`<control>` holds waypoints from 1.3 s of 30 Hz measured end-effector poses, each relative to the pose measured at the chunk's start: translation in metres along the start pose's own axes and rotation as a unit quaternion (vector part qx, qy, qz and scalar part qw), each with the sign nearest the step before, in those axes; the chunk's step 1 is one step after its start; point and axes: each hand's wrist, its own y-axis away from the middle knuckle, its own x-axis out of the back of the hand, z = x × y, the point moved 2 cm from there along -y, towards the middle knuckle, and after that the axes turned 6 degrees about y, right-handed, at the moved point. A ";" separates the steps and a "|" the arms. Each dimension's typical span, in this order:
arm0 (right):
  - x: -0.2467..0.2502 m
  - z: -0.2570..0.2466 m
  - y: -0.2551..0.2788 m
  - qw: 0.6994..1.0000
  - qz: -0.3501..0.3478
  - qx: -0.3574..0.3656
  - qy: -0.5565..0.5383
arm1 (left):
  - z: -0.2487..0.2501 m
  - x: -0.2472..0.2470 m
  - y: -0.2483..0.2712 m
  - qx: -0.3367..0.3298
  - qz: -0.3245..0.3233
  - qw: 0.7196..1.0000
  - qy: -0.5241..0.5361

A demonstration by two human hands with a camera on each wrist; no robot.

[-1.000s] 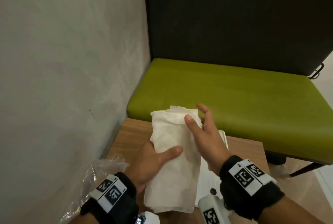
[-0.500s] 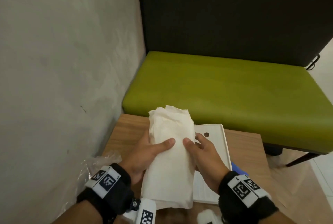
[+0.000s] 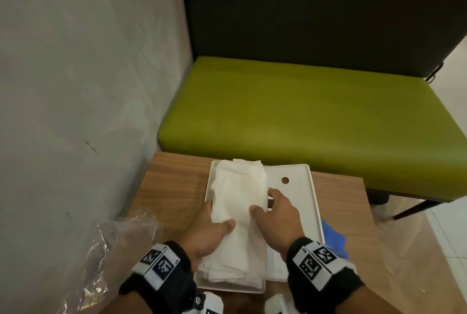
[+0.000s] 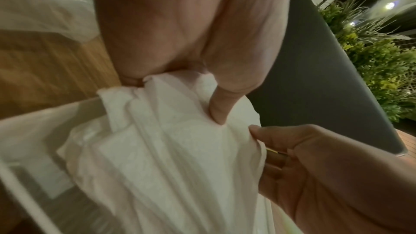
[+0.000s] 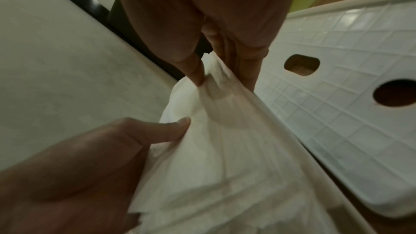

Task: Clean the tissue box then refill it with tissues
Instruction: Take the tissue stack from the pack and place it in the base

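A thick stack of white tissues (image 3: 240, 212) lies lengthwise in the open white tissue box (image 3: 209, 187) on the wooden table. My left hand (image 3: 212, 227) grips the stack's left edge, thumb on top. Along the right edge my right hand (image 3: 273, 212) holds the stack, thumb on top and fingers down the side. In the left wrist view the tissues (image 4: 180, 157) bunch under the thumb; in the right wrist view the tissues (image 5: 225, 140) are pinched between thumb and fingers. The white lid (image 3: 295, 187) with holes lies right of the box, ribbed inside (image 5: 337, 95) facing up.
Crumpled clear plastic wrap (image 3: 113, 250) lies at the table's left, by the grey wall (image 3: 75, 86). A blue cloth (image 3: 333, 238) peeks out right of the lid. Beyond the table stands a green bench (image 3: 303, 111) with a dark backrest.
Both hands have lowered the tissue stack from mid-air down into the box. The right hand moved from the stack's top end to its right edge.
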 end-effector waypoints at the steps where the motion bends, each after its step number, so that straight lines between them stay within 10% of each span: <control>1: 0.000 -0.002 0.000 1.000 0.013 0.006 0.015 | 0.000 -0.001 -0.001 -0.003 0.002 1.000 -0.004; 7: -0.001 -0.002 -0.003 0.997 0.044 0.029 0.056 | 0.003 -0.003 -0.002 -0.028 0.068 0.989 -0.129; 14: 0.001 0.011 -0.002 0.990 0.014 0.051 0.129 | 0.021 0.005 0.005 -0.085 0.190 0.912 -0.354; 28: -0.021 0.024 0.015 0.965 -0.050 0.082 0.244 | -0.019 -0.006 0.010 -0.133 0.099 0.799 -0.578; 33: -0.003 0.024 0.021 0.977 0.064 0.113 0.171 | -0.023 -0.011 0.016 -0.175 0.049 0.784 -0.594; 36: 0.021 0.042 0.012 0.973 0.140 0.065 0.170 | -0.027 -0.012 0.017 -0.157 0.005 0.761 -0.630; 39: 0.038 0.069 0.005 0.965 0.118 -0.054 0.227 | -0.032 -0.007 0.011 -0.140 0.003 0.796 -0.588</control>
